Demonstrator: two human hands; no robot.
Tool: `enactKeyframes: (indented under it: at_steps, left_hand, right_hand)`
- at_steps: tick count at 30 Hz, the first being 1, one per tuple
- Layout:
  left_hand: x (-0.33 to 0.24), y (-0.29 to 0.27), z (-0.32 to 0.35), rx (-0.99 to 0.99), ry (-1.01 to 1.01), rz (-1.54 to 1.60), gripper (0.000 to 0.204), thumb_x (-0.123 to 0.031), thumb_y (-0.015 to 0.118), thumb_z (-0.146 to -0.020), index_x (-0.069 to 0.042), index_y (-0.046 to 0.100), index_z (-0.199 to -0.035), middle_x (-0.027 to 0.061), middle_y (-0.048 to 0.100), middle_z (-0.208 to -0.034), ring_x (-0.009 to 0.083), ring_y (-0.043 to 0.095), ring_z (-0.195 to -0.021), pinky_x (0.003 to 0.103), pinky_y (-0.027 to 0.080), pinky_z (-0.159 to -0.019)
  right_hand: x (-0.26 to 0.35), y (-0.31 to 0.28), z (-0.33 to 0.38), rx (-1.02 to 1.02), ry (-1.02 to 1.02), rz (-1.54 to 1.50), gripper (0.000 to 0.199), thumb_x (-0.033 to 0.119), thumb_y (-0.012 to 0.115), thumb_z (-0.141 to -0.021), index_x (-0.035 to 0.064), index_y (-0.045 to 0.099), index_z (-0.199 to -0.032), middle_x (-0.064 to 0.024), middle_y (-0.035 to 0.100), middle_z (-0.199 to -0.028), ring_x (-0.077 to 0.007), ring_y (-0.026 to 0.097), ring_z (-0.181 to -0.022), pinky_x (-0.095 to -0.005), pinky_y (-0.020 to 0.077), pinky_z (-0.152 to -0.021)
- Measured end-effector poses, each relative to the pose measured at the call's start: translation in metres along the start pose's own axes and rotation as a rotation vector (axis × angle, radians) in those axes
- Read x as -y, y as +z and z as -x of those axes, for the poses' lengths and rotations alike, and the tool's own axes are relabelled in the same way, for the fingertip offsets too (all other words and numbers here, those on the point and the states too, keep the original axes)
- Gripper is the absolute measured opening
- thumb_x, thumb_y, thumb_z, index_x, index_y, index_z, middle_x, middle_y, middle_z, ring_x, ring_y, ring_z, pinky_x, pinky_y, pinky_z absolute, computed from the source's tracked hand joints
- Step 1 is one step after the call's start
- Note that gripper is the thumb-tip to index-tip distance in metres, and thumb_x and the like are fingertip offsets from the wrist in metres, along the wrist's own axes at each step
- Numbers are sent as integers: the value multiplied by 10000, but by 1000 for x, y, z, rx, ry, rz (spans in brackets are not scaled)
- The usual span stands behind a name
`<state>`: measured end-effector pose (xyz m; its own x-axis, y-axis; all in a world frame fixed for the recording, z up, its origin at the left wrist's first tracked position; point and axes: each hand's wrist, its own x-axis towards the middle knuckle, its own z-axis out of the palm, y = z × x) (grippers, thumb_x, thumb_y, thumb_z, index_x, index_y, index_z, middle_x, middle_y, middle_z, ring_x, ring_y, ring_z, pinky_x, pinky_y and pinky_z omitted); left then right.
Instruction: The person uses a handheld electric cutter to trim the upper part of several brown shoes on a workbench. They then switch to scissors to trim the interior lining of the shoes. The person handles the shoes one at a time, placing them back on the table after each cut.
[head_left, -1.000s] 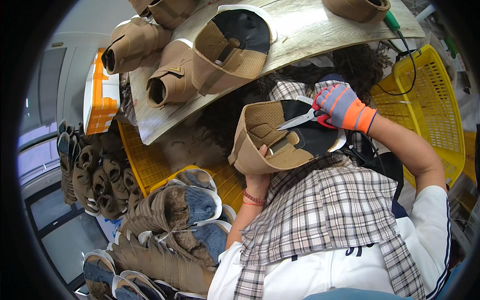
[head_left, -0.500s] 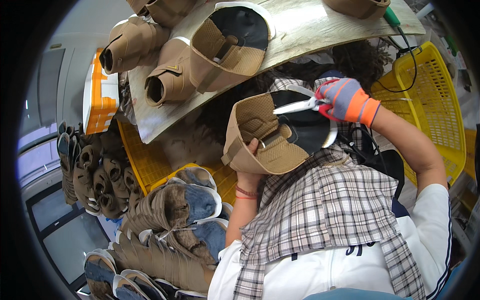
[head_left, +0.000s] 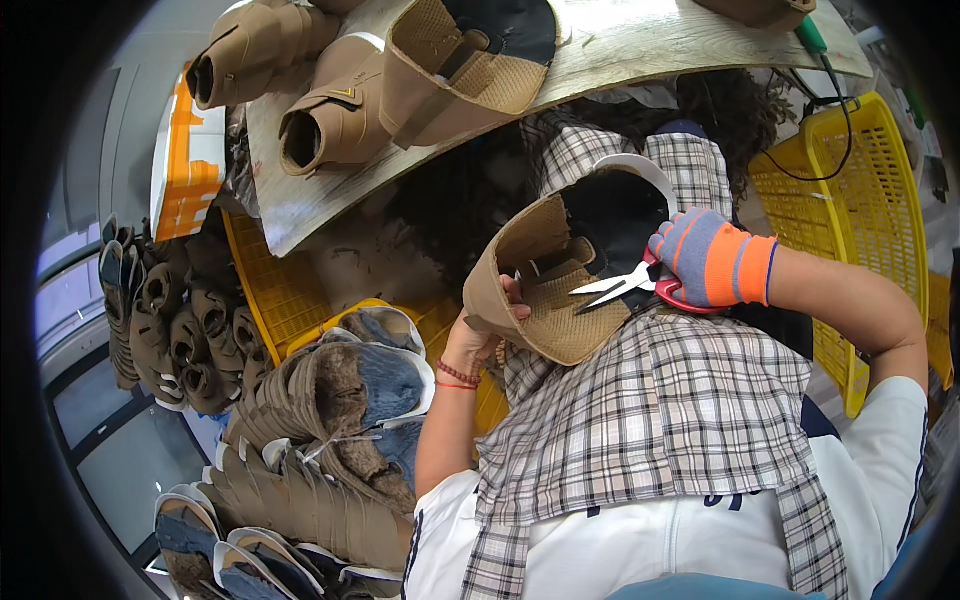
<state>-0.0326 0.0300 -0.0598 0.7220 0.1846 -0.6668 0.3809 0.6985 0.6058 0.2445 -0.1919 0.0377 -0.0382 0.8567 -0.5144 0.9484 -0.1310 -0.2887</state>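
Right above the lap, on the near side of the bench [head_left: 310,205], hung a tan shoe upper [head_left: 560,250], tilted with its open side facing up. The left hand [head_left: 487,328] had it by the side wall, fingers hooked over onto the lining, so that grip was taken. The gloved right hand [head_left: 710,258] had its fingers wrapped around the red handles of some scissors [head_left: 640,280], blades a bit apart and pointing across the lining. Couldn't tell if the tips actually touched it.

My read: a trimming step, though I couldn't see any scrap between the blades. From that pose, another snip would've called for catching only the unwanted bit, keeping the points off the lining and holding the wall taut with the left.

Materials-wise, pretty nice mix: smooth matte tan outside, golden-brown honeycomb-looking mesh inside, a plain black patch further along, plus a stiff-looking white curved rim at the far end. Overall shape was kinda like a floppy open bucket. A second tan upper [head_left: 415,85] sat on the pale wood-grain bench, and furry-lined uppers [head_left: 345,390] were nested in ribbed rows off to the left. Plaid cloth [head_left: 600,430] covered the lap.
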Motion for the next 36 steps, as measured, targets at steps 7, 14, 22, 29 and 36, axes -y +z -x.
enactKeyframes:
  at_steps: [7, 14, 22, 29, 36]
  left_hand:
    - [2, 4, -4, 42, 29, 56, 379, 153, 709, -712, -104, 608, -971, -44, 589, -829, 82, 594, -758, 211, 504, -688]
    - [0, 10, -1, 3, 13, 64, 374, 95, 771, -658, -82, 609, -945, -26, 544, -868, 103, 543, -819, 252, 495, -732]
    - [9, 6, -1, -63, 7, 134, 436, 71, 797, -648, -52, 640, -1035, 8, 621, -891, 129, 610, -820, 280, 535, -757]
    - [8, 9, 3, -93, -54, 143, 431, 67, 795, -652, -11, 640, -1046, 62, 650, -940, 171, 639, -851, 306, 551, -763]
    - [11, 6, 3, -88, -19, 164, 418, 69, 797, -656, -3, 643, -1038, 81, 659, -950, 190, 654, -836, 335, 567, -774]
  right_hand:
    - [1, 14, -13, -261, -132, -80, 220, 227, 695, -731, 92, 682, -905, -75, 669, -810, -261, 646, -754, -353, 515, -679]
    - [-15, 3, 11, -314, 6, -94, 261, 278, 746, -688, 86, 660, -843, -71, 657, -806, -271, 640, -755, -366, 513, -671]
    - [-4, 13, -4, -200, -58, -79, 270, 282, 742, -697, 84, 679, -871, -79, 661, -775, -252, 651, -766, -346, 513, -682]
    - [-7, -6, 11, -322, -76, -85, 278, 278, 721, -734, 95, 687, -941, -82, 681, -859, -257, 662, -812, -347, 516, -725]
    - [1, 5, 6, -179, -23, -118, 269, 272, 707, -757, 88, 688, -953, -87, 684, -863, -259, 667, -815, -346, 528, -736]
